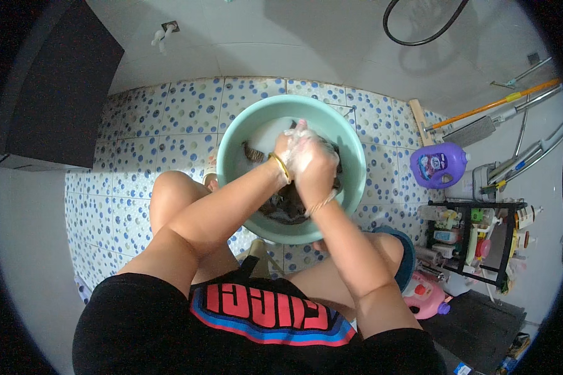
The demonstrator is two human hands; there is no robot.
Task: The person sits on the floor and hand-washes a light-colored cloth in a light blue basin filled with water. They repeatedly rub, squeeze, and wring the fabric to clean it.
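Observation:
A round light-green plastic basin [225, 159] stands on the floor between my knees, holding sudsy water and dark wet cloth [286, 206]. Over its middle, my left hand [288, 152], with a gold bangle at the wrist, and my right hand [316, 161], with a pale twisted band, are pressed together and covered in white foam. Dark cloth shows beneath and beside them. Whether any cloth lies between the palms cannot be told, as the fingers are blurred and overlap. A brown striped piece [252, 152] lies at the left inside the basin.
A purple detergent bottle [438, 165] stands right of the basin, near mops with an orange pole [492, 104]. A black rack [467, 204] with bottles and a pink jug [426, 297] are at the lower right. A dark cabinet [61, 79] juts in upper left.

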